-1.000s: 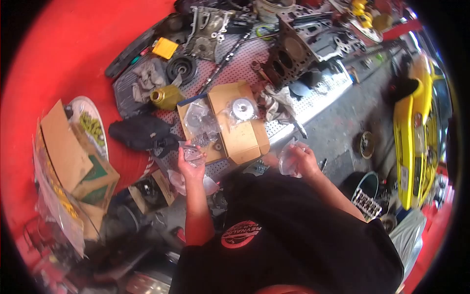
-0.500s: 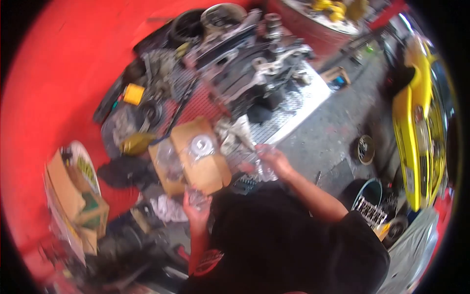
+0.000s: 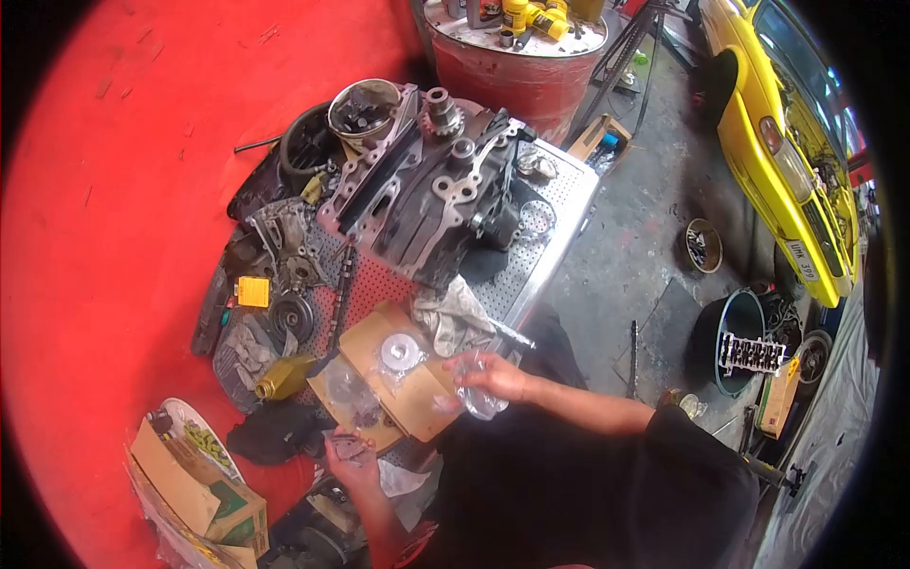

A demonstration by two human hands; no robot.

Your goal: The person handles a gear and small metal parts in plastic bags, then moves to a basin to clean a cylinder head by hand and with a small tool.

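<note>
My left hand [image 3: 358, 467] is closed on a small dark grey flat part [image 3: 350, 447], whose kind I cannot make out. In my right hand [image 3: 493, 376] is a crumpled clear plastic bag [image 3: 482, 402], pinched between the fingers. Between the two hands an open cardboard box [image 3: 431, 403] lies on the bench's near edge. On its flap rests a round silvery ring-shaped part [image 3: 399, 353], seemingly in clear plastic. More clear plastic wrapping [image 3: 349, 391] fills the box's left half. A greyish rag [image 3: 452, 318] lies just beyond my right hand.
An engine block [image 3: 445, 190] occupies the perforated metal bench [image 3: 559, 213]. A yellow bottle [image 3: 284, 376] and a yellow small box [image 3: 252, 291] are on its left. On the floor stand a dark tub [image 3: 720, 356] with a cylinder head [image 3: 751, 354] and a yellow car [image 3: 782, 142].
The view has shifted, and the bench appears lower and sharper. My right hand has come inward over the box's right edge with the plastic bag. A dark part now shows in my left hand.
</note>
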